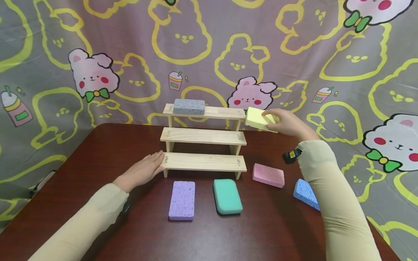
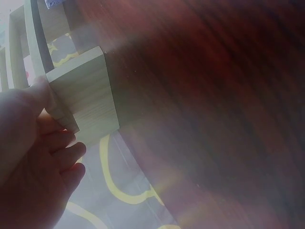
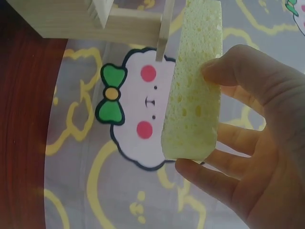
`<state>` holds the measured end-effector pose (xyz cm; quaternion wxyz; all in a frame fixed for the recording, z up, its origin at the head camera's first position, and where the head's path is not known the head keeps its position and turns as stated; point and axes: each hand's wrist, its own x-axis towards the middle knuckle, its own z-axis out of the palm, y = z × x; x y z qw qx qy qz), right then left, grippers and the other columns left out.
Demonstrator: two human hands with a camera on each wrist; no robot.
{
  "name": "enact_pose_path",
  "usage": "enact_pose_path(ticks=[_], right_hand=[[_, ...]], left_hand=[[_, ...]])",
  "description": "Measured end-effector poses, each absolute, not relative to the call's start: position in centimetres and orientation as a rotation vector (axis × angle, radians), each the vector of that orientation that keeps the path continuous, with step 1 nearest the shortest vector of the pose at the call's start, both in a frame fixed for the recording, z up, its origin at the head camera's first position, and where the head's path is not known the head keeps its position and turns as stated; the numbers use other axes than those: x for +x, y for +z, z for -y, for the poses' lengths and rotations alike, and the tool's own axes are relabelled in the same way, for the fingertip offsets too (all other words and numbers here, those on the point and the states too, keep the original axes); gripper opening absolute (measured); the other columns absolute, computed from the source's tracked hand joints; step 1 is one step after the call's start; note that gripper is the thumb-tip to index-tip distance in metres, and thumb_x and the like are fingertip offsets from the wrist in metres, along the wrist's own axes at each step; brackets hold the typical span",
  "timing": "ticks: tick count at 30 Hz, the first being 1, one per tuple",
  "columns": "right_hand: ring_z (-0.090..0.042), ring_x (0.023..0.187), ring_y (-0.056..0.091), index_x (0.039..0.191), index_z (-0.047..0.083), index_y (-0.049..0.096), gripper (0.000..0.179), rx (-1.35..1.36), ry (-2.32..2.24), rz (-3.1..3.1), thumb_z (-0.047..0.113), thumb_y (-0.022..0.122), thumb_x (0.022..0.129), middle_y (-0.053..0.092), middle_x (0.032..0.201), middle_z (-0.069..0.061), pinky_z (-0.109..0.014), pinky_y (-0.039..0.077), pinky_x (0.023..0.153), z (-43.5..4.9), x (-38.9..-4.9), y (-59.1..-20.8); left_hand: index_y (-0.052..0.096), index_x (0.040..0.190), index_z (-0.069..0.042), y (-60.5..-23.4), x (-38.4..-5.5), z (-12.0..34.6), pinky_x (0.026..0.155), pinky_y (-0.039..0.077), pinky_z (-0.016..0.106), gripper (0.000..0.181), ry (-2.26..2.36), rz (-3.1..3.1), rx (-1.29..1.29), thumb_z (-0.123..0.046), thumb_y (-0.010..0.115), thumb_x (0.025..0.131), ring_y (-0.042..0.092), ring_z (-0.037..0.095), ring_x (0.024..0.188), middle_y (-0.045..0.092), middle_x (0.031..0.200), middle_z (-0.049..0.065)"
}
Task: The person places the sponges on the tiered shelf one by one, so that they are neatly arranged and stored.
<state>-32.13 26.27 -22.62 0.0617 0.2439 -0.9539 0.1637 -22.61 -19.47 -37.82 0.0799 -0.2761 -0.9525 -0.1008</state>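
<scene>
In the head view, my right hand (image 1: pixel 284 123) grips a pale yellow sponge (image 1: pixel 256 119) just off the right end of the top tier of a three-step wooden shelf (image 1: pixel 202 136). The right wrist view shows the thumb on one face of that sponge (image 3: pixel 193 95) and fingers on its far side. My left hand (image 1: pixel 143 170) rests against the left end of the lowest tier, its fingers fairly straight in the head view. Close up, the thumb touches the board's corner beside the shelf's side panel (image 2: pixel 86 90). A grey sponge (image 1: pixel 189 106) lies on the top tier, towards its left.
In front of the shelf lie a purple sponge (image 1: pixel 182 200) and a teal sponge (image 1: pixel 227 196). To the right are a pink sponge (image 1: pixel 268 175) and a blue sponge (image 1: pixel 306 194), the blue one partly behind my right sleeve. A patterned cloth (image 1: pixel 130 43) hangs behind the dark table (image 1: pixel 137 232).
</scene>
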Motion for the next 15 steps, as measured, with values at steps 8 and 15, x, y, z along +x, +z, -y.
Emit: enact_pose_path(ticks=[8, 15], right_hand=[[-0.031, 0.100, 0.047, 0.121, 0.005, 0.056, 0.043, 0.805, 0.475, 2.873, 0.010, 0.063, 0.079, 0.053, 0.120, -0.018, -0.045, 0.038, 0.087, -23.8, -33.6, -22.1], [-0.030, 0.094, 0.048, 0.119, 0.003, 0.057, 0.042, 0.890, 0.469, 2.851, 0.009, 0.064, 0.078, 0.057, 0.113, -0.016, -0.042, 0.039, 0.083, -21.9, -34.7, -21.7]], left_hand=[[0.039, 0.130, 0.015, -38.0, -22.8, 19.5, 0.104, 0.027, 0.050, 0.050, -0.292, 2.854, -0.817, -0.018, 0.051, 0.095, 0.035, 0.040, 0.126, 0.038, 0.134, 0.031], [0.040, 0.130, 0.016, -38.0, -22.7, 19.5, 0.104, 0.028, 0.051, 0.049, -0.295, 2.844, -0.826, -0.017, 0.051, 0.095, 0.036, 0.041, 0.125, 0.038, 0.133, 0.032]])
